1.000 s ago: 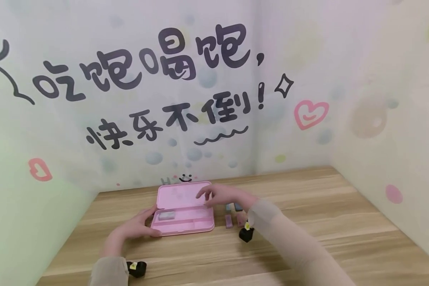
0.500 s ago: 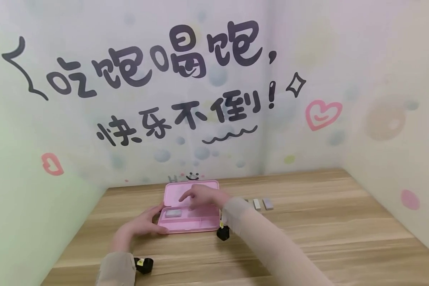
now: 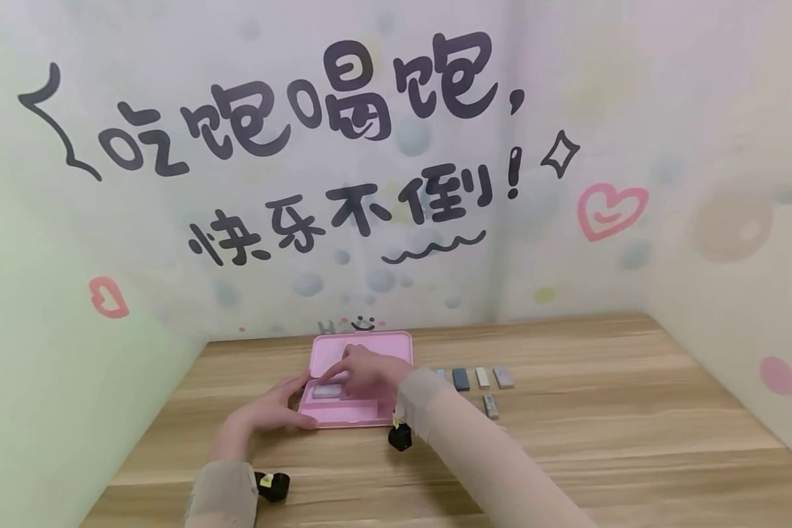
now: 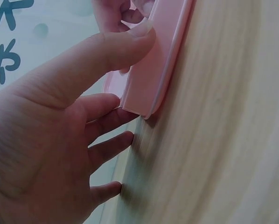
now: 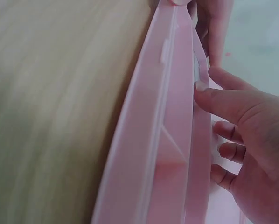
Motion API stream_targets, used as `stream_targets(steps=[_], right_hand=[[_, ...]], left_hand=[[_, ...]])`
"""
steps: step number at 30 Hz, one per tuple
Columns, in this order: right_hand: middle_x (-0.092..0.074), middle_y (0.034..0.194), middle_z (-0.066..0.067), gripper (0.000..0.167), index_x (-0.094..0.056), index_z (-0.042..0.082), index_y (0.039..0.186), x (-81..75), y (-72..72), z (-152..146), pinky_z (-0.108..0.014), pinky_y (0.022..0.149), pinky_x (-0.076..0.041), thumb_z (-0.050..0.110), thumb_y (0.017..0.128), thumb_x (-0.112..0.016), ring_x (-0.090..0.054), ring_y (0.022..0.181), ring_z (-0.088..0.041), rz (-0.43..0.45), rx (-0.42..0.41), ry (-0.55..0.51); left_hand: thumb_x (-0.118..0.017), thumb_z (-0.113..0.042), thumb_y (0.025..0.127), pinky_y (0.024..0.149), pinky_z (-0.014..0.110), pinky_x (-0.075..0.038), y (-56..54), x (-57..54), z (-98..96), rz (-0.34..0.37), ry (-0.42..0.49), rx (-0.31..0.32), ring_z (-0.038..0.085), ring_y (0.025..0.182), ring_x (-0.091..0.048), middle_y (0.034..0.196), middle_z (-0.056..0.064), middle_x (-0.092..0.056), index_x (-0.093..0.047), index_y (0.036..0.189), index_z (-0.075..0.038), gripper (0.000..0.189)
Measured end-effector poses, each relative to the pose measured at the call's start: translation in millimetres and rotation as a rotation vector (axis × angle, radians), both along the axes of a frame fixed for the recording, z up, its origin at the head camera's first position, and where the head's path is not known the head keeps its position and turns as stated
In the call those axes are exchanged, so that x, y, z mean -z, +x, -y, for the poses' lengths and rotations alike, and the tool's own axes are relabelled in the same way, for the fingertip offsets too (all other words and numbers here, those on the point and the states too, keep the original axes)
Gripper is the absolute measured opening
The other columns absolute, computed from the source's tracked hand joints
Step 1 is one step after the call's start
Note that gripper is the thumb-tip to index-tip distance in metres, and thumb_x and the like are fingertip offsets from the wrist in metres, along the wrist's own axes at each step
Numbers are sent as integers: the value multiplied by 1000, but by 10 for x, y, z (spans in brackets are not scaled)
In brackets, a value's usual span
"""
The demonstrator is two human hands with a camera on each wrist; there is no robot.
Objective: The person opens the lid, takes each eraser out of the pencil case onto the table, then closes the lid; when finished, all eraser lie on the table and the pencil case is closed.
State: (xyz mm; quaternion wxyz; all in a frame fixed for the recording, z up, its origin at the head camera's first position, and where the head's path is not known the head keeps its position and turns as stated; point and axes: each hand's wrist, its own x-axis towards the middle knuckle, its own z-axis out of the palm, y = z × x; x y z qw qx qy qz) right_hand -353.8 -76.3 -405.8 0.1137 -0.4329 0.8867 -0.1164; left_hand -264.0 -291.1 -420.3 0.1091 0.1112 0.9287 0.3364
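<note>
An open pink pencil case (image 3: 346, 412) lies on the table with its lid (image 3: 383, 345) leaning back. My left hand (image 3: 270, 411) holds its left end, the thumb on the front edge and the index finger behind the corner; the other fingertips touch the table in the left wrist view. A whitish-grey eraser (image 3: 326, 391) lies in the rear left compartment. My right hand (image 3: 366, 372) is over the case, index finger and thumb beside the eraser. In the right wrist view the thumb (image 5: 223, 100) dips inside the wall and the other fingers are loosely bent; no firm pinch shows.
To the case's right several small blocks like erasers lie on the wooden table (image 3: 600, 418): a dark blue one (image 3: 460, 379), a white one (image 3: 482, 378), a lavender one (image 3: 503, 378) and a grey one (image 3: 491, 406). A printed wall cloth (image 3: 290, 308) stands behind.
My right hand has moved left and down from the case's right side to the eraser, uncovering blocks on the right. The left hand keeps its place. The head view has shifted slightly.
</note>
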Motion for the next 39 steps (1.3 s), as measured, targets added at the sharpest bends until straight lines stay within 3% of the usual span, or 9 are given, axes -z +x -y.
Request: stream_targets(steps=[5, 14, 23, 39], right_hand=[[-43, 134, -7, 57, -56, 54, 129, -11, 30, 62, -28, 87, -37, 19, 86, -70, -40, 114, -17, -20, -1, 58], [-45, 114, 2, 59, -54, 53, 130, 37, -15, 137, -25, 81, -38, 19, 85, -72, -39, 103, -12, -47, -26, 91], [-44, 112, 1, 62, -58, 53, 128, 37, -8, 176, -24, 72, -39, 11, 84, -71, -40, 98, -12, -27, -9, 93], [-46, 115, 1, 48, -61, 46, 123, -17, 8, 129, -27, 79, -39, 16, 87, -69, -42, 102, -14, 13, -2, 78]], left_hand=[[-83, -40, 73, 105, 66, -22, -8, 9, 12, 5, -2, -3, 46, 139, -21, 153, 26, -24, -23, 154, -5, 106], [-83, -38, 73, 106, 65, -23, -36, 26, 16, -8, 0, 8, 45, 139, -22, 153, 25, -25, -24, 153, -6, 105], [-83, -38, 73, 106, 65, -22, -27, 19, 16, -4, 6, 6, 46, 139, -21, 153, 27, -23, -23, 153, -3, 105], [-83, -37, 73, 106, 65, -22, -35, 17, 12, 13, 7, -3, 46, 139, -21, 153, 27, -23, -22, 153, -4, 106]])
